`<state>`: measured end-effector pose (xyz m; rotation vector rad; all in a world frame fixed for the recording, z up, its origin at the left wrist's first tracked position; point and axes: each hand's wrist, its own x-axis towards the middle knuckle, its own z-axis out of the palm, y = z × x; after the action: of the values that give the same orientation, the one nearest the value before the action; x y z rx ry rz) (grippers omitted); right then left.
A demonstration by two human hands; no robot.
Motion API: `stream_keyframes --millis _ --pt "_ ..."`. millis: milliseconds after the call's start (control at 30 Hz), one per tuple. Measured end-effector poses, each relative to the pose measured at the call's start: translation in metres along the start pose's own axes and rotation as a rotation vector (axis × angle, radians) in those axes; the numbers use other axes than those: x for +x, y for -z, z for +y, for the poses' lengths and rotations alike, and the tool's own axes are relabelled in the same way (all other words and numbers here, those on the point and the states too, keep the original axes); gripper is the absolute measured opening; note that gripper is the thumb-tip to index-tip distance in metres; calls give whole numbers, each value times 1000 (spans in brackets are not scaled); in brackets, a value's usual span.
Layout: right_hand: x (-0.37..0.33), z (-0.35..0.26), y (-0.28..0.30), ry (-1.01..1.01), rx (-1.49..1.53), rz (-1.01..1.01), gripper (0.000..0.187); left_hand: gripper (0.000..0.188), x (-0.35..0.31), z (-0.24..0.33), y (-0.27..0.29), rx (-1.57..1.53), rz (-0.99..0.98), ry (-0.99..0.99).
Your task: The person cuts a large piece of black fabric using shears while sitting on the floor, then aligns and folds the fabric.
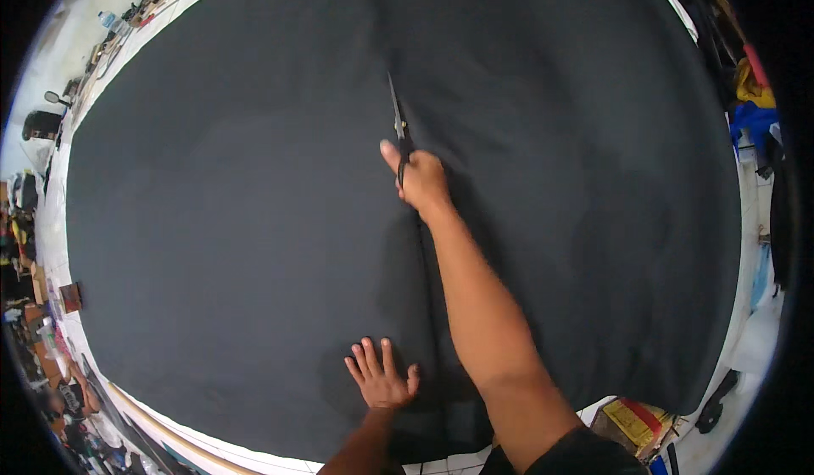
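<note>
A large sheet of dark grey material (237,204) is spread flat across the floor. My right hand (422,180) is closed round the handles of a pair of scissors (400,127), reaching far forward over the sheet. The scissors' blades point away from me, and the blade tips lie at a crease in the material. Behind them a dark cut line runs down the sheet toward me, beside my right forearm. Close to me, left of that line, my left hand (383,383) lies flat on the sheet with its fingers spread.
White floor tiles (746,221) show round the sheet's rim. Along the left stand a clear bottle (110,22), a small brown block (71,296) and mixed clutter. A yellow and red package (636,424) sits at the lower right; blue and yellow items lie at the right.
</note>
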<state>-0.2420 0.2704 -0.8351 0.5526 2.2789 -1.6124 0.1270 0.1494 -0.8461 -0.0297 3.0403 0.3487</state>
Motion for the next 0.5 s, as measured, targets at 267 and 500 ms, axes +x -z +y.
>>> stream_keyframes --millis 267,500 --pt "27 -13 -5 4 90 -36 55 65 19 5 12 -51 31 84" --pt "27 -16 0 -13 57 -43 59 41 349 6 62 -290 535 94"
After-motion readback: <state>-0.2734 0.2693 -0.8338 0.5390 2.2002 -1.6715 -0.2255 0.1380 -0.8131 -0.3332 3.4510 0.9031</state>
